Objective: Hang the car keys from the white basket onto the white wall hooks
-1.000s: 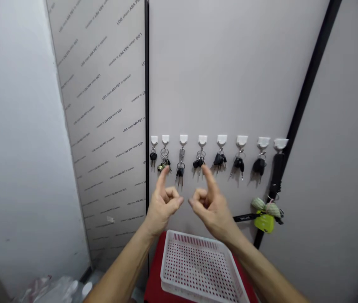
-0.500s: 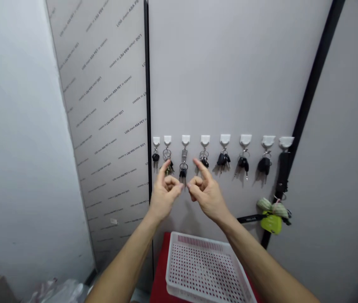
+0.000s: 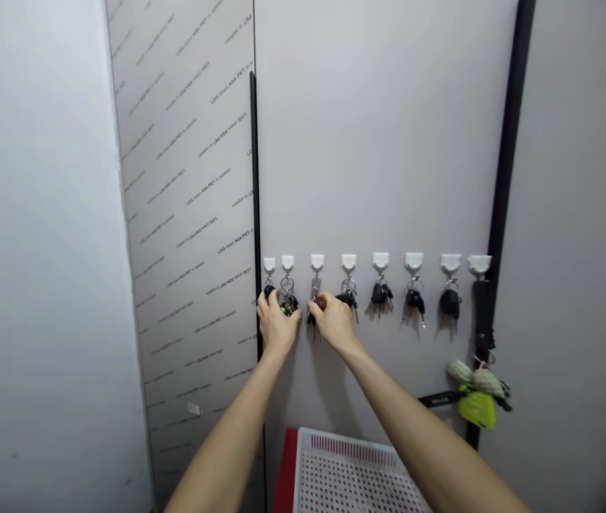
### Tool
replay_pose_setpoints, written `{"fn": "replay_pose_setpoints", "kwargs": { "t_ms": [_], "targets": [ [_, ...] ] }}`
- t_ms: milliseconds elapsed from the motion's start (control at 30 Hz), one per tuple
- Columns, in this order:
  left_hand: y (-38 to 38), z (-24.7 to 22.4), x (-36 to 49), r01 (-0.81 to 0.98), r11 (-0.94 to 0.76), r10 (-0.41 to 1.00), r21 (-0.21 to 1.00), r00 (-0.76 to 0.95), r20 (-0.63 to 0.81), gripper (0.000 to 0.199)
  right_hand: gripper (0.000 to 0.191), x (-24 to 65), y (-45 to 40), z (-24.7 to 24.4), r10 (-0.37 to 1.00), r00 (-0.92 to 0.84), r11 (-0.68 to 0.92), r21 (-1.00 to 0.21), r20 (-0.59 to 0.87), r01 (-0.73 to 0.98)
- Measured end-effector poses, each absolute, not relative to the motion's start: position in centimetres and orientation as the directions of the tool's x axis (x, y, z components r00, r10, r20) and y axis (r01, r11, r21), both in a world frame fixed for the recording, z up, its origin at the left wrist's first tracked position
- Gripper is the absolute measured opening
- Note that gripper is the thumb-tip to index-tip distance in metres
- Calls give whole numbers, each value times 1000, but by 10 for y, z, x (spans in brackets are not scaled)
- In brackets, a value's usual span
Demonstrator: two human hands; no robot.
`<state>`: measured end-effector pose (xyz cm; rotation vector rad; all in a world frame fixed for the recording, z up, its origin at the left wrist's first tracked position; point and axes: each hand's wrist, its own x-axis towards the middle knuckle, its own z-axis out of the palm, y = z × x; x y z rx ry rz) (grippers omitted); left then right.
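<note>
Head view. Eight white plastic hooks [image 3: 381, 261] in a row on a pale grey panel [image 3: 388, 142]; each carries something. Left hand [image 3: 278, 325]: fingers and thumb spread wide around the second bunch from the left, black-headed keys on silver rings with a greenish-gold trinket [image 3: 288, 308]; contact unclear. Right hand [image 3: 335, 319]: thumb and forefinger narrowed at the third bunch, black-headed keys under a silver metal clasp [image 3: 316, 286]; cannot tell whether gripped. Progress, judged: early. All visible key bunches remain on their hooks; fingers are at the left end only, hooks four to eight unhandled. White perforated plastic basket [image 3: 345, 443] sits below, partly out of frame.
</note>
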<state>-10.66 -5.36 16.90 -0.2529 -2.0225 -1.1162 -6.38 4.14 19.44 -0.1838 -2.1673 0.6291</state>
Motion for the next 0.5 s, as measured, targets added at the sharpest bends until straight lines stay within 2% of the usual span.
{"fn": "replay_pose_setpoints", "kwargs": {
  "t_ms": [100, 233, 367, 500],
  "targets": [
    [-55, 173, -110, 531, 596, -149, 602, -664, 733, 41, 23, -65, 43, 196, 340, -643, 872, -485, 687, -57],
    [-68, 191, -112, 624, 545, -110, 560, -609, 785, 24, 23, -61, 44, 210, 320, -610, 854, -500, 725, -146],
    [-84, 216, -109, 680, 475, -88, 559, -595, 799, 23, 22, -57, 39, 235, 302, -551, 824, -504, 778, -260],
    [-97, 241, -109, 676, 438, -93, 593, -622, 778, 24, 20, -48, 38, 242, 207, -589, 801, -481, 781, -356]
  ]
}}
